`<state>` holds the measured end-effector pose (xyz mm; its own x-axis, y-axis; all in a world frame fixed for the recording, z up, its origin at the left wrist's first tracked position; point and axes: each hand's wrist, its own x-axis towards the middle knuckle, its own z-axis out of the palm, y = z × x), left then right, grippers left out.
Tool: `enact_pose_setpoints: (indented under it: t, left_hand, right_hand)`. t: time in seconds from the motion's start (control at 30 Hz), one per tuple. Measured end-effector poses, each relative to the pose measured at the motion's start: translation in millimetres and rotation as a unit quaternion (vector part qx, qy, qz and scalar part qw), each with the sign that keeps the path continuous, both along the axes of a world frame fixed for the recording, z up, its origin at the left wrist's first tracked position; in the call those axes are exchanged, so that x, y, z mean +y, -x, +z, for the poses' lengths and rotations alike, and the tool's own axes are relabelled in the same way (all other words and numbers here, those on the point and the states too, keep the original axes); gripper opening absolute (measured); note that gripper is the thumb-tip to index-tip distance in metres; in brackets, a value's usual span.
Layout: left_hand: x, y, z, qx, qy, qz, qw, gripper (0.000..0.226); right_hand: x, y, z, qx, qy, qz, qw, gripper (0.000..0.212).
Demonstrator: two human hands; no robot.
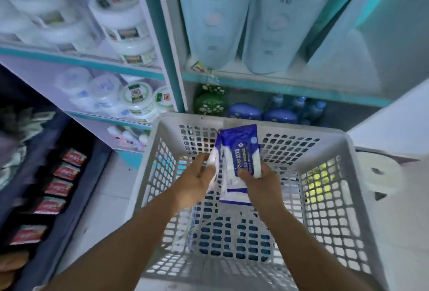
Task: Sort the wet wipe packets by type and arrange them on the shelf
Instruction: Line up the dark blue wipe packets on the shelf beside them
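Both my hands are inside a white perforated basket (pixel 362 197). My right hand (pixel 260 186) grips a blue and white wet wipe packet (pixel 241 149) by its lower end, printed face up. My left hand (pixel 195 183) holds a second blue and white packet (pixel 214 153) by its edge, turned sideways and touching the first one. Another blue and white packet (pixel 232 194) hangs below them, partly hidden behind my right hand. Blue packs (pixel 232 242) show through the basket floor holes. The shelf (pixel 278 88) stands just beyond the basket.
Tall pale blue pouches (pixel 216 16) stand on the upper shelf, green and blue bottles (pixel 246 111) on the one below. White tubs (pixel 130 35) fill the left shelves. Red packets (pixel 60 186) line a dark rack at left. A white roll (pixel 376 174) lies at right.
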<state>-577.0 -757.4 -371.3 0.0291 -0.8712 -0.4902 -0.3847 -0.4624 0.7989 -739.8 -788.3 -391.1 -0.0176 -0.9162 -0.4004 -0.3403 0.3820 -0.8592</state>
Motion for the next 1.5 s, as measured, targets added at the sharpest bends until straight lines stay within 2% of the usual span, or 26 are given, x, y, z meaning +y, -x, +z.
enact_pose_setpoints:
  t: [0.1,0.2,0.27,0.4,0.53,0.8,0.93,1.07,1.37,1.5]
  left_hand:
    - [19,-1,45,-0.019,0.031,0.036,0.999,0.042]
    - [39,-9,86,0.044,0.068,0.106,0.991,0.021]
    - [51,-17,111,0.071,0.099,0.143,0.982,0.022]
    - [80,-49,155,0.008,0.14,0.227,0.964,0.021]
    - [119,-93,196,-0.031,0.174,0.3,0.938,0.015]
    - [226,-178,278,-0.012,0.27,0.358,0.894,0.015]
    - [295,-230,307,-0.053,0.308,0.392,0.865,0.03]
    - [358,-279,335,-0.085,0.338,0.461,0.816,0.023]
    - [468,-366,361,-0.117,0.323,0.575,0.743,0.007]
    - [482,-395,373,-0.127,0.321,0.578,0.739,0.006]
  right_hand:
    - [9,-15,49,-0.046,0.027,0.024,0.998,0.019]
    - [20,-32,91,-0.056,0.047,0.058,0.996,0.009]
    - [28,-45,115,-0.057,0.06,0.083,0.993,0.009]
    - [46,-78,161,-0.086,0.076,0.132,0.985,0.013]
    - [68,-116,208,-0.153,0.117,0.168,0.967,0.02]
    - [148,-241,285,-0.231,0.167,0.215,0.934,0.012]
    - [209,-312,316,-0.255,0.167,0.252,0.919,0.005]
    - [263,-371,339,-0.275,0.164,0.305,0.897,0.011]
    - [347,-472,364,-0.255,0.159,0.403,0.865,0.009]
    - [372,-506,370,-0.246,0.14,0.445,0.849,0.009]
